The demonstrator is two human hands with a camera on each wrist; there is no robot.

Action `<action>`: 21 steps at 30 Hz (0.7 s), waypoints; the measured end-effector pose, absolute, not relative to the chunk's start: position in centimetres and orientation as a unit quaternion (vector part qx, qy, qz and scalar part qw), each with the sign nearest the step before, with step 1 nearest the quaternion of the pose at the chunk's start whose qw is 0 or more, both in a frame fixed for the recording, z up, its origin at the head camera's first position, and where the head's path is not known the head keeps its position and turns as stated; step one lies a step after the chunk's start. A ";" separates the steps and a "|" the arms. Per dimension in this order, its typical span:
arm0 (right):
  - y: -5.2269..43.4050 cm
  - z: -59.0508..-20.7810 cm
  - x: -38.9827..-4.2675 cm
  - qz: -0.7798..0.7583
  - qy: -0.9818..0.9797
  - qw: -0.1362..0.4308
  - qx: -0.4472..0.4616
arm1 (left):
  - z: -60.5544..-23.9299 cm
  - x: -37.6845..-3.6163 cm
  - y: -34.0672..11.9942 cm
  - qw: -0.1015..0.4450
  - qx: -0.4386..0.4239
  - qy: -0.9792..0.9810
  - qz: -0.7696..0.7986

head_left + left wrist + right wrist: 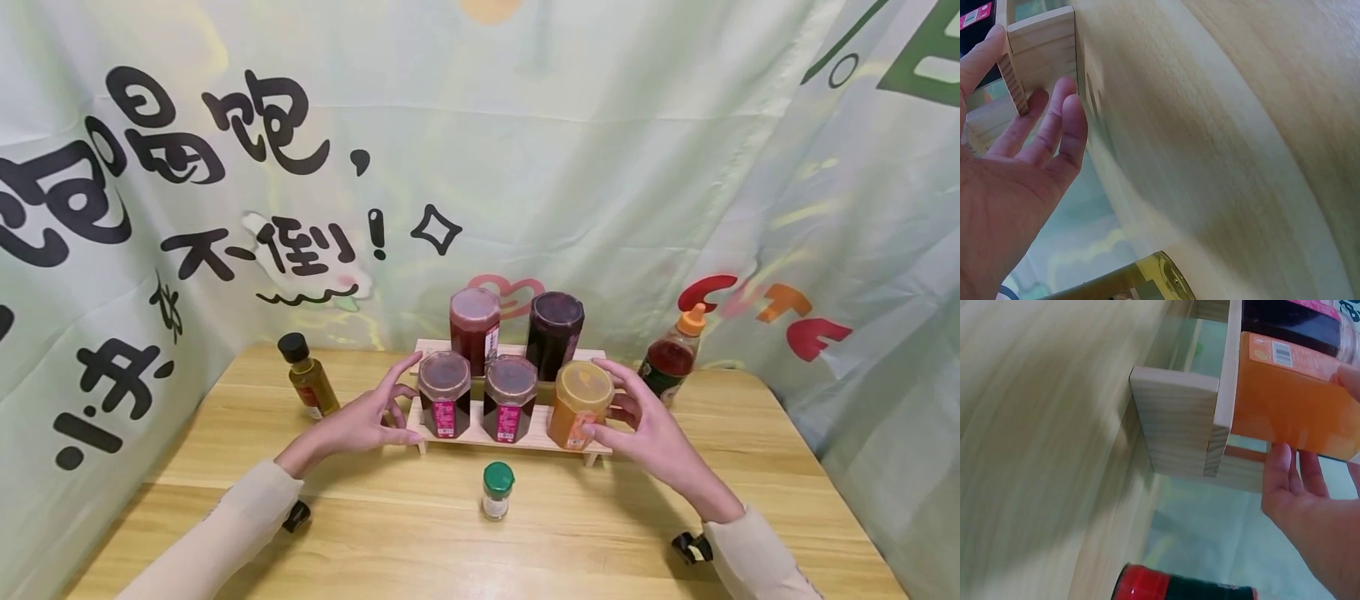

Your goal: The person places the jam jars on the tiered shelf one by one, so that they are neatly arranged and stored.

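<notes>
A two-tier wooden rack stands mid-table with hexagonal jars on it. Two dark jars with pink labels and an orange jar fill the lower tier. On the upper tier are a red jar and a near-black jar. My left hand holds the rack's left end, thumb at the lower board's front edge, fingers spread behind. At the right end, my right hand grips the orange jar, thumb on its front label and fingers along its outer side.
In front of the rack stands a small green-capped shaker. An oil bottle is left of the rack, a red sauce bottle with an orange cap to its right. A printed curtain hangs behind the wooden table.
</notes>
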State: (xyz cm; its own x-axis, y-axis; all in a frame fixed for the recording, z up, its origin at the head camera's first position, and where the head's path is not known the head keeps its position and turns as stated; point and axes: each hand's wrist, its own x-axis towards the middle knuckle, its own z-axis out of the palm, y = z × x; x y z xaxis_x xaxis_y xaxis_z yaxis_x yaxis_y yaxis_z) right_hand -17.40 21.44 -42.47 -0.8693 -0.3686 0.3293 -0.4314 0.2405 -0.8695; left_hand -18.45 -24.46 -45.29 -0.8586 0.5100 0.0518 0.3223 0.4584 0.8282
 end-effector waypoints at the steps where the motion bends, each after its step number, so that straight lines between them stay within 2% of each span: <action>1: 21.5 -42.5 -17.5 0.564 -0.785 0.026 0.255 | -45.2 -18.4 -24.5 0.103 0.246 0.846 0.461; 15: 21.4 -42.9 -17.7 0.556 -0.800 0.016 0.224 | -45.4 -18.7 -24.7 0.106 0.242 0.848 0.459; 21: 21.5 -43.2 -17.0 0.515 -0.828 0.048 0.216 | -45.5 -18.5 -24.7 0.103 0.243 0.853 0.451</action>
